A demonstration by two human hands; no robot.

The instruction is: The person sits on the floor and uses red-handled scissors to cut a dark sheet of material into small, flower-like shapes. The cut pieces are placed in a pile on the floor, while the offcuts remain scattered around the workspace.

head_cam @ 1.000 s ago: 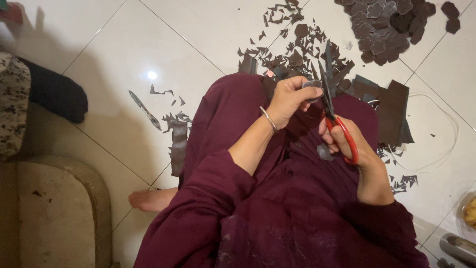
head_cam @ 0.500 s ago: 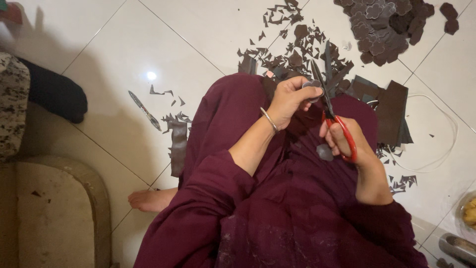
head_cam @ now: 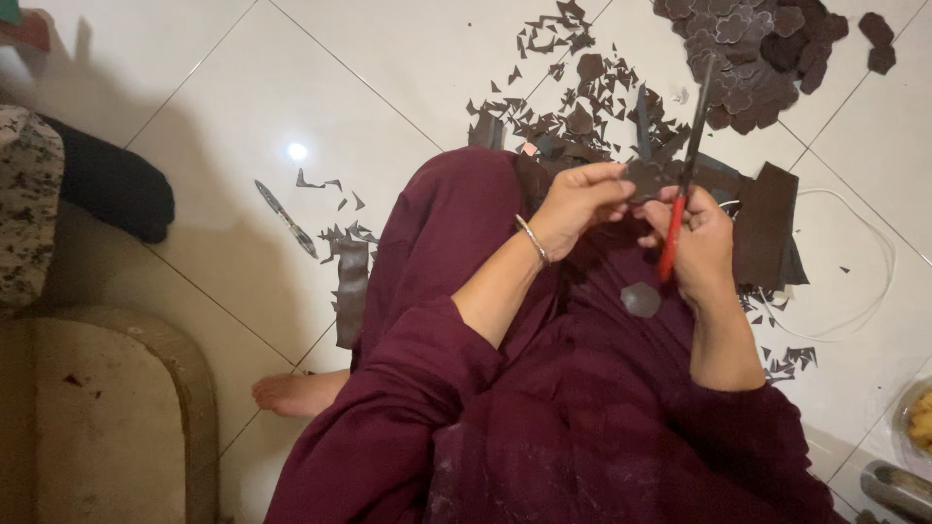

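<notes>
A: What is in the hands?

B: The left hand (head_cam: 575,206) pinches a small dark sheet piece (head_cam: 649,177) between thumb and fingertips, clenched on its near edge. The right hand (head_cam: 701,243) is wrapped through the red handles of the scissors (head_cam: 684,180), fingers closed around them, blades pointing away from the body.

A: Where does the piece sit?

B: Just past the left fingertips, touching the scissor blades, held above the lap of the maroon garment (head_cam: 582,408).

A: Are the blades apart or together?

B: They look nearly together; the gap, if any, is too thin to tell.

A: Which step is this, in your view?

B: Mid-cut, I judge: trimming a shape out of the sheet. A cut round piece (head_cam: 641,299) lies on the lap below the right fingers, and a pile of finished flower shapes (head_cam: 748,58) lies well beyond the fingertips, with scraps (head_cam: 573,87) scattered between.

A: And the next move?

B: Probably turning the piece with the left fingers so the blades can follow the outline, keeping the fingertips clear of the edge.
</notes>
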